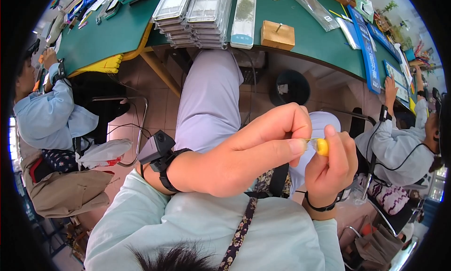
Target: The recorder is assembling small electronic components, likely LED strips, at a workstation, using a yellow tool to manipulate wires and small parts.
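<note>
My left hand [253,153] reaches across from the left, its thumb and forefinger pinched together on a thin yellowish strand [308,140]; whether it is wire or thread I cannot tell. Facing it, my right hand [332,165] is closed, with a small rounded yellow piece [322,147] between thumb and fingers. The strand's end lies against or very near this piece. Both hands are held up over my lap, away from the table. A small black camera [159,145] is strapped to my left wrist.
Ahead is a green table [310,24] with stacked clear plastic boxes [206,12], a long flat package [243,22] and a wooden block [277,34] with a metal pin. A dark bin [290,87] stands below. Co-workers sit at left [56,106] and right [399,144].
</note>
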The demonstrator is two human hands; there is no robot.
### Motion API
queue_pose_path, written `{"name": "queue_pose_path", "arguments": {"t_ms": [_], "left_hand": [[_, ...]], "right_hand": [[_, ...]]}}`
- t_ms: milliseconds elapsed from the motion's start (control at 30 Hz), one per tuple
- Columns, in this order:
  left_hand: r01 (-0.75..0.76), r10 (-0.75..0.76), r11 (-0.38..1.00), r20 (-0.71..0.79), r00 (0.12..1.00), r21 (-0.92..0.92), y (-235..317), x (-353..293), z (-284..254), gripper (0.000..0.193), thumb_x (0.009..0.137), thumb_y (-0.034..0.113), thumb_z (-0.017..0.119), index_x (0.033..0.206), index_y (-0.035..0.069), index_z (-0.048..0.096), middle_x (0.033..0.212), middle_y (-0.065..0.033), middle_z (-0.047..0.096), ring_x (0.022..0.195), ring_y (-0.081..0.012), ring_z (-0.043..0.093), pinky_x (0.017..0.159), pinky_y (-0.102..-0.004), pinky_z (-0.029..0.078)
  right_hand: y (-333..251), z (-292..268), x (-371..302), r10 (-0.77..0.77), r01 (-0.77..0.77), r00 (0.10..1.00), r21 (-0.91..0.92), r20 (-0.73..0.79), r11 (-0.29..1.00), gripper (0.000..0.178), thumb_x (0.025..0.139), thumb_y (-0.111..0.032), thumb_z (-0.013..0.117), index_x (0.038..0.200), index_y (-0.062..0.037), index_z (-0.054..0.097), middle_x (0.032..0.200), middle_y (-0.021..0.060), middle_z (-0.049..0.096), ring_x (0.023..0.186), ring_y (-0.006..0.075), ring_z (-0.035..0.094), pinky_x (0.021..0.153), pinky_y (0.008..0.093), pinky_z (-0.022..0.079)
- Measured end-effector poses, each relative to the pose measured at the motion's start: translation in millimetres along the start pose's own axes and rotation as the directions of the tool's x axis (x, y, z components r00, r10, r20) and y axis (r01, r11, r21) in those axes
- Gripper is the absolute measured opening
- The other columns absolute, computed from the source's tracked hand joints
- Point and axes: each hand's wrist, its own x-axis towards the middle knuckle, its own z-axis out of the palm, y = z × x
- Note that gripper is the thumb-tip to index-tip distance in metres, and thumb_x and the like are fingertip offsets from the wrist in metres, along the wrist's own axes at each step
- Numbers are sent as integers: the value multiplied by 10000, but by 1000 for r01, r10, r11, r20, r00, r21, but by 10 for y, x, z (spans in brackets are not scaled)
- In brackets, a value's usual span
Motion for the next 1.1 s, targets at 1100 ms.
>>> {"name": "queue_pose_path", "arguments": {"t_ms": [1100], "left_hand": [[-134, 131, 990, 60, 990, 40, -23, -77, -2, 98, 898, 147, 412, 872, 53, 403, 845, -55, 388, 732, -126, 382, 679, -251, 328]], "right_hand": [[-11, 16, 85, -70, 74, 997, 103, -45, 992, 492, 615, 63, 620, 1093, 5, 521, 711, 77, 539, 491, 176, 453, 406, 259, 343]]}}
